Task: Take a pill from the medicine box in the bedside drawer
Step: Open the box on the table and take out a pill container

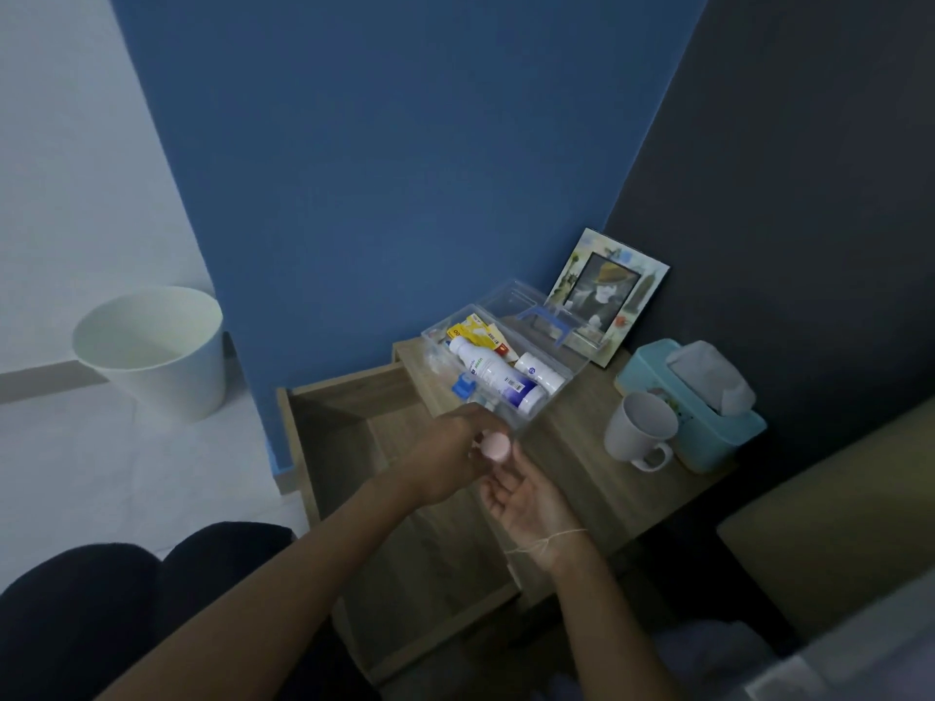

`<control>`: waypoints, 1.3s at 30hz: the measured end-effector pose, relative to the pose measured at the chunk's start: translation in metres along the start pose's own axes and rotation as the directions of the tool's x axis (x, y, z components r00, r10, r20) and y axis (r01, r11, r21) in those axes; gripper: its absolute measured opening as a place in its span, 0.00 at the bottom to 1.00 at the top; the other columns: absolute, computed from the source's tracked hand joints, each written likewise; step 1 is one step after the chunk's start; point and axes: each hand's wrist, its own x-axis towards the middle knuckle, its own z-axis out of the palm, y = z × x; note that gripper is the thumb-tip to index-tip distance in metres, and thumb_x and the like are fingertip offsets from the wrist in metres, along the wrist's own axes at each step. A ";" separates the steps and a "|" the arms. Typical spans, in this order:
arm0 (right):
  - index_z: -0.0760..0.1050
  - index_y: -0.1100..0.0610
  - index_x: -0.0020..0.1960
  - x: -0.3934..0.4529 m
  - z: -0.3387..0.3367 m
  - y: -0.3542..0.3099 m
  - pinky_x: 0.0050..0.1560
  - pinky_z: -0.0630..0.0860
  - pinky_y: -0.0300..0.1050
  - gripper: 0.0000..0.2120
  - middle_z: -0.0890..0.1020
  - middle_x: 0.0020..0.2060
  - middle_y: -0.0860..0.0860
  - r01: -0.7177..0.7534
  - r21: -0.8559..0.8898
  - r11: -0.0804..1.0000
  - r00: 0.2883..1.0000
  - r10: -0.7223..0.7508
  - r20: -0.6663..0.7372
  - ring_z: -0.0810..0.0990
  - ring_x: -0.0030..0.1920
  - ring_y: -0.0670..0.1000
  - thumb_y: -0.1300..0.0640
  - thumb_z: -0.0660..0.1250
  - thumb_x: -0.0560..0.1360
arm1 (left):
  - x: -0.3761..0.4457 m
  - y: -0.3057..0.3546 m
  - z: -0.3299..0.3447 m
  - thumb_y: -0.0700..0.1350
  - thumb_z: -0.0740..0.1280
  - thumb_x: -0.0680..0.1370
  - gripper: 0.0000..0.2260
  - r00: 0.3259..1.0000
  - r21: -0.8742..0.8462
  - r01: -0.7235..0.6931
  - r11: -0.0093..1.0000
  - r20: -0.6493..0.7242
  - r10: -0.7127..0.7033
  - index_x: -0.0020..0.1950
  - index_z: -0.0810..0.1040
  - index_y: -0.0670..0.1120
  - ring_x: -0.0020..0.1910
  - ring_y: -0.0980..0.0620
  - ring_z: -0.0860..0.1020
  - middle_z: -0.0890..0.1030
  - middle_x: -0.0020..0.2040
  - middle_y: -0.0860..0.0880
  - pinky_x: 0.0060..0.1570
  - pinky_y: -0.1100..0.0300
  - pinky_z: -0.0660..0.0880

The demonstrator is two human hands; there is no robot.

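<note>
The clear plastic medicine box stands on the bedside table with its lid tipped back. Inside lie a large white bottle, a smaller white bottle and yellow packets. The wooden drawer below is pulled out. Just in front of the box, over the drawer, my left hand grips a small round pink container. My right hand lies palm up directly beneath it, fingers loosely apart. I cannot make out a pill in the palm.
On the table's right side stand a white mug and a teal tissue box, with a photo frame behind the box. A white waste bin sits on the floor at left. A bed edge is at right.
</note>
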 end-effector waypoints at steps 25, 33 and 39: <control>0.80 0.61 0.51 -0.005 -0.003 0.008 0.43 0.82 0.43 0.15 0.85 0.44 0.56 0.069 0.105 0.992 0.998 -0.070 0.007 0.82 0.48 0.51 0.56 0.67 0.67 | 0.009 0.007 0.016 0.60 0.58 0.78 0.21 1.000 0.363 -0.016 0.931 0.008 0.014 0.55 0.75 0.43 0.51 0.46 0.75 0.78 0.52 0.43 0.51 0.54 0.72; 0.82 0.62 0.49 0.002 -0.009 -0.007 0.39 0.82 0.44 0.13 0.85 0.44 0.58 0.059 0.168 0.984 0.998 -0.060 -0.002 0.85 0.42 0.52 0.56 0.70 0.68 | 0.020 0.011 0.000 0.38 0.65 0.75 0.18 0.976 0.137 -0.147 0.980 0.179 0.121 0.64 0.75 0.48 0.59 0.51 0.75 0.78 0.62 0.47 0.59 0.62 0.70; 0.83 0.62 0.43 0.004 -0.011 -0.006 0.37 0.82 0.44 0.10 0.85 0.40 0.57 0.070 0.191 0.979 0.997 -0.066 -0.025 0.85 0.39 0.52 0.57 0.71 0.66 | 0.029 0.007 0.002 0.46 0.65 0.77 0.15 0.968 0.152 -0.111 0.982 0.242 0.072 0.63 0.74 0.49 0.51 0.51 0.74 0.76 0.56 0.46 0.51 0.60 0.70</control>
